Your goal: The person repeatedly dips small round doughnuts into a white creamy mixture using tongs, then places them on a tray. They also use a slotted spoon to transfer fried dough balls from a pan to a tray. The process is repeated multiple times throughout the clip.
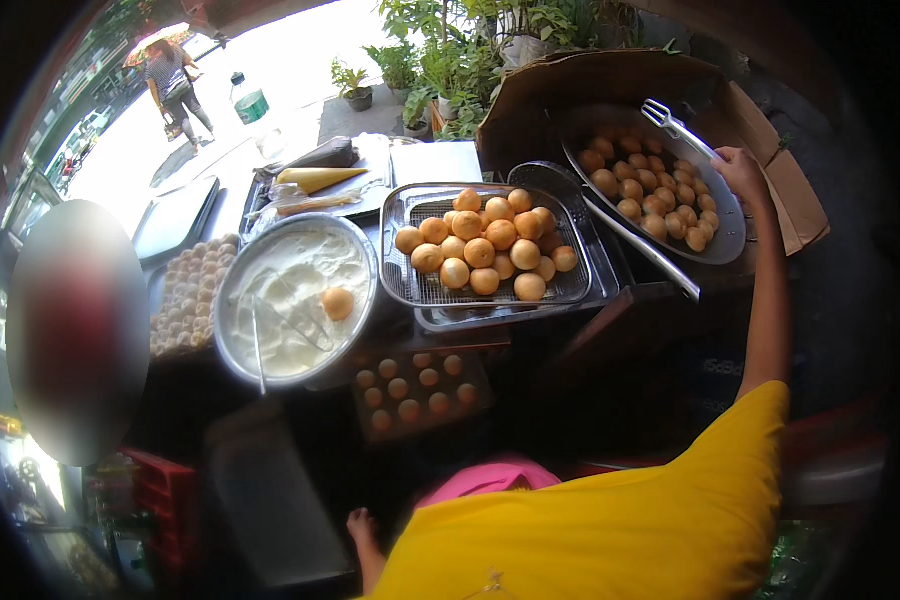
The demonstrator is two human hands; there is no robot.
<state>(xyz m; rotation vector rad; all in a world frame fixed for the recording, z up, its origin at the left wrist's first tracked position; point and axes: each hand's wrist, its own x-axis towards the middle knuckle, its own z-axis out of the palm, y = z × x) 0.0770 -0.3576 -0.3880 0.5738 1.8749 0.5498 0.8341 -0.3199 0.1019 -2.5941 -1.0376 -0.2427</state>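
My right hand (741,174) grips metal serving tongs (679,129) over the right rim of a wide pan (726,234). Many browned dough balls (652,180) fill the pan, and the tongs' slotted tip is raised above them. In front of me a wire-mesh basket (401,281) on a metal tray holds more fried balls (480,253). To its left stands a metal bowl (223,330) of white powder (292,262), with one browned ball (337,304) and a wire tool (259,337) in it. My left hand (361,525) is low by my lap; its fingers are unclear.
A long-handled skimmer (645,244) lies between basket and pan. Cardboard (600,79) shields the pan's back. Piping bags (319,178) lie behind the bowl; pale dough balls (191,300) sit at left. Below are a tray of balls (412,394) and a red crate (161,495).
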